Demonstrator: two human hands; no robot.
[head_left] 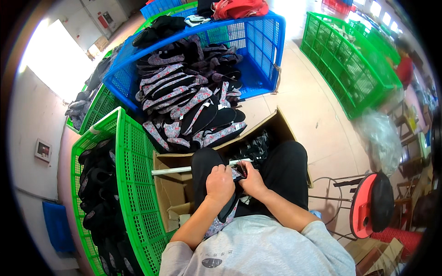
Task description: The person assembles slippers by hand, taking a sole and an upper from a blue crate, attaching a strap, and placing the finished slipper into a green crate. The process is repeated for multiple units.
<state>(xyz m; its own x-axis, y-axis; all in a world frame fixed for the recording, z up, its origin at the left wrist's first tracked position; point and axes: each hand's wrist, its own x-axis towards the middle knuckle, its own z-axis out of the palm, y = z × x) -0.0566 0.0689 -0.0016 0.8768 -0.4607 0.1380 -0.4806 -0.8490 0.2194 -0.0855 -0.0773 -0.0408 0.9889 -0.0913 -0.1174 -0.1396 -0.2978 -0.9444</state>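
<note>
So here's where we're at: we're sitting with one floral shoe point(228, 209) in our lap, and both hands are on it. Our left hand point(219, 185) is curled around the upper part of it from the left side, fingers closed over the fabric. Our right hand point(251, 180) comes in from the right and looks like it's pinching something small at the shoe's far end, though what's between the fingertips is too tiny for us to make out.

The thing that matters here is how the shoe lies. Its long axis runs near-to-far, slightly slanted, with the near end tucked down toward our grey shirt and the far end poking up between the two hands. So the working end sits just beyond our knuckles, and the right hand is the one closest to it, while the left mostly steadies the body of the shoe.

A white rod point(198, 168) runs left to right just beyond the hands, across the open cardboard box point(177, 193). Further out there's the pile of matching shoes point(193, 108) spilling from the blue crate point(262, 50), and a green crate point(133, 184) on our left.
</note>
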